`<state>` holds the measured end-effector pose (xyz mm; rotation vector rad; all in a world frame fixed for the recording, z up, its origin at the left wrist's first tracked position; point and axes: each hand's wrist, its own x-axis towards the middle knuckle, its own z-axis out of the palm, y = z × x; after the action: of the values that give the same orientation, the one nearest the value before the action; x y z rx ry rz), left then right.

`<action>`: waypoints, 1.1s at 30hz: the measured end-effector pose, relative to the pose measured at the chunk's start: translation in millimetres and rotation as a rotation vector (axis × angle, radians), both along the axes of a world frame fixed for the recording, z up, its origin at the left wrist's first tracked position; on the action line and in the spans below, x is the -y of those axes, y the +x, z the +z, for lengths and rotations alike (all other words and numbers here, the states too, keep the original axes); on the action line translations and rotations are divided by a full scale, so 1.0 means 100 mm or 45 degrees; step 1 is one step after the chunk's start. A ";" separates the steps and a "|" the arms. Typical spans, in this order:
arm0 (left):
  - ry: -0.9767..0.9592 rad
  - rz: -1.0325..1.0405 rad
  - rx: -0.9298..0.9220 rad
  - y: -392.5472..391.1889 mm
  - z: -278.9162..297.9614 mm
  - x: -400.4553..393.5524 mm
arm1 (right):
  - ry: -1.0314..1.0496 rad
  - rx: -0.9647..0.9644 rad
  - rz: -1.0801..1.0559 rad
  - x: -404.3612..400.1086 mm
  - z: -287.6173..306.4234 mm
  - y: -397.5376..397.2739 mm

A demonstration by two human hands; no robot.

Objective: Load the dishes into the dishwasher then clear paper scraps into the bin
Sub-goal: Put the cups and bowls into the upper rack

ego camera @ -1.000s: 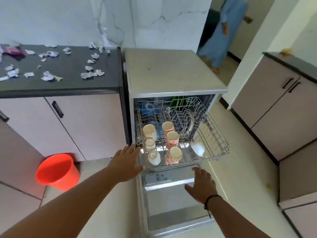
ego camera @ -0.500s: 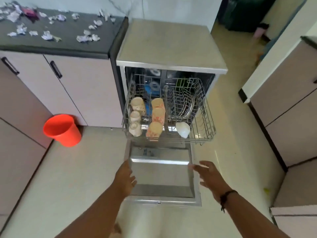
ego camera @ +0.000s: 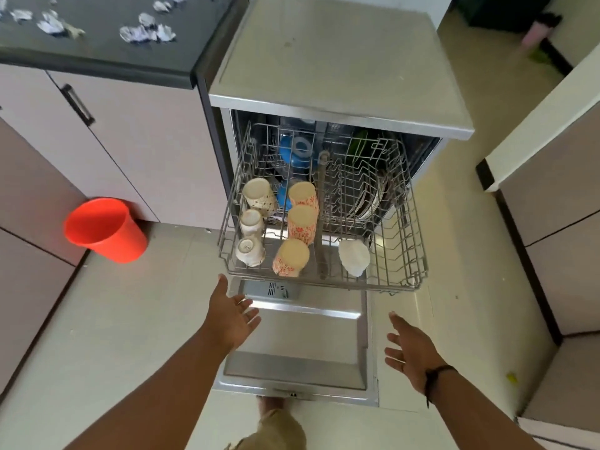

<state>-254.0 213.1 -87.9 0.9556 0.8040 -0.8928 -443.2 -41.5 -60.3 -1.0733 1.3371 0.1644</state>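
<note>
The dishwasher (ego camera: 341, 76) stands open with its door (ego camera: 298, 345) dropped flat and the rack (ego camera: 406, 241) drawn out, so the upturned cups (ego camera: 302, 222) drain and stay reachable; deeper dishes blur behind the wires. Both hands hover empty, fingers spread: left (ego camera: 232, 316) over the door, right (ego camera: 412, 352) beside it. Scraps (ego camera: 146, 32) litter the desk (ego camera: 97, 53), partly cut off; the bin (ego camera: 105, 230) waits below.
</note>
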 end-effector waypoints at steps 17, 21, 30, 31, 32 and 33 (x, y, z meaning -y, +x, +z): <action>-0.196 0.578 -0.054 0.45 -0.42 0.85 | 0.734 0.466 -0.866 0.54 -0.77 1.09; -0.239 0.653 -0.046 0.59 -0.47 0.88 | 0.789 0.522 -0.815 0.66 -0.83 1.21; -0.493 0.644 0.148 1.51 -0.46 1.53 | 0.735 0.835 -0.700 1.38 -0.87 2.14; -0.539 0.617 0.191 1.64 -0.49 1.60 | 0.706 0.878 -0.652 1.46 -0.91 2.26; -0.586 0.579 0.236 1.76 -0.51 1.67 | 0.684 0.915 -0.606 1.55 -0.92 2.39; -0.641 0.535 0.293 1.87 -0.58 1.74 | 0.658 0.948 -0.575 1.63 -0.97 2.50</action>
<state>-67.0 39.2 -145.8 0.4121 0.5160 -0.5624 -193.0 -204.3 -157.8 -0.3102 0.7563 -0.2065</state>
